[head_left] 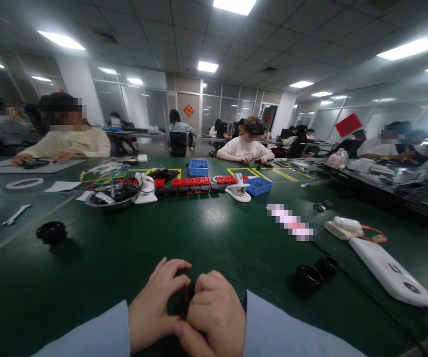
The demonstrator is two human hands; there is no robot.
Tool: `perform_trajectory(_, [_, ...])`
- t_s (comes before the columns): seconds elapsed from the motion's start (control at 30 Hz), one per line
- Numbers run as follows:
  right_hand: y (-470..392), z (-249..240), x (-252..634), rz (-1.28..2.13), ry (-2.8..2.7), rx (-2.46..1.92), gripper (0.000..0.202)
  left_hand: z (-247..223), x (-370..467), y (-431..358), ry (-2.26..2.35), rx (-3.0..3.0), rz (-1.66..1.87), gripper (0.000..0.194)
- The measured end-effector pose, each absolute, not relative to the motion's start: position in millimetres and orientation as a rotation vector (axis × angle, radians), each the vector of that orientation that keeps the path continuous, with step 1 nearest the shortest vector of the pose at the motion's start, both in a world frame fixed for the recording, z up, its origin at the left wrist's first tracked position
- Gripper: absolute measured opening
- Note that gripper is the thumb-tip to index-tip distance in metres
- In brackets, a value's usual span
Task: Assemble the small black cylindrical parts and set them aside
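Observation:
My left hand (156, 300) is curved around a small black part (189, 296) low in the middle of the view, just above the table. Index finger and thumb meet it from the left. From the other side my right hand (217, 310) grips the same part with its fingers folded over, hiding most of its shape. Two black ring-shaped plastic fittings stand to the right, one nearer (308, 279) and one just behind it (327, 267). Another black fitting (51, 232) sits farther off on the left.
A white power bank (396, 272) and cables lie on the right. Across the green table (214, 238) are a metal bowl of cables (112, 201), red power strips (190, 181), a white clip stand (238, 191) and blue baskets (259, 187). A wrench (17, 214) lies left. People sit opposite.

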State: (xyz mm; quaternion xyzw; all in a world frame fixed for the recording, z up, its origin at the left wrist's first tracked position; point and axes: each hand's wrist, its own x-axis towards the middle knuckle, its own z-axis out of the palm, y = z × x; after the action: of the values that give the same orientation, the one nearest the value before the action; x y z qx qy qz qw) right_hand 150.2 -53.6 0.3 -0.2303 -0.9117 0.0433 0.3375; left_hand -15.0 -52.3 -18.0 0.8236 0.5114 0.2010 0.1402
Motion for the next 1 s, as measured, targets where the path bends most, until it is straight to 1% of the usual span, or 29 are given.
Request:
perform_trajectory(0.2, [-48.9, 10.5, 155.9, 0.101, -2.354, -0.796, 0.03, -18.6, -16.2, -51.7, 1.534, 2.395, 0.633, 0.026])
perform_trajectory(0.33, [-45.4, 13.7, 156.4, 0.124, -2.382, -0.952, 0.03, -18.2, -15.5, -51.3, 1.526, 2.411, 0.665, 0.029])
perform_trajectory(0.6, [-40.4, 15.9, 158.1, 0.152, -2.413, -1.08, 0.033, -22.4, -17.3, -51.3, 1.501, 2.403, 0.699, 0.034])
perform_trajectory(0.83, [-37.3, 14.5, 156.1, 0.263, -2.336, -1.244, 0.024, -21.5, -17.7, -51.9, 1.491, 2.422, 0.684, 0.038])
perform_trajectory(1.0, [-41.7, 21.6, 157.4, 0.338, -2.243, -1.204, 0.016, -21.7, -17.2, -51.8, 1.492, 2.426, 0.687, 0.039])
